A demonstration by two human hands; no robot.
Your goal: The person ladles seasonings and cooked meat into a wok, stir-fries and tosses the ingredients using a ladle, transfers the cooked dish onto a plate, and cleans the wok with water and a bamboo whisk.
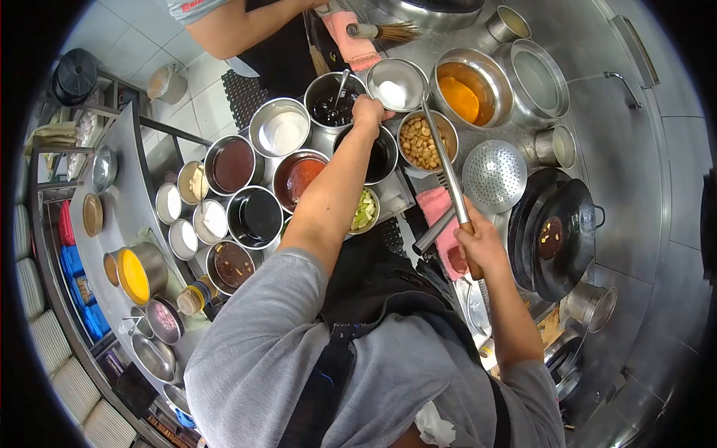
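Note:
My right hand (pixel 482 246) is wrapped round the wooden end of a long-handled ladle (pixel 448 172). White powder or salt lies in the ladle's bowl, up by the seasoning pots. My left hand (pixel 370 112) reaches in beside that bowl, over the rim of a pot of black sauce (pixel 382 160). Its fingers are closed and point right; what they hold, if anything, is hidden. Close by stands a pot of dark sauce (pixel 328 101) with a spoon in it. A pot of brown chunks (pixel 426 142) sits under the ladle's shaft.
Several sauce pots and a bowl of white powder (pixel 280 127) crowd the left. A perforated strainer (pixel 494 176), a pot of orange liquid (pixel 463 97) and a black wok (pixel 567 239) stand right. Another person's arm (pixel 239 30) is at the top, near a bamboo brush (pixel 385 31).

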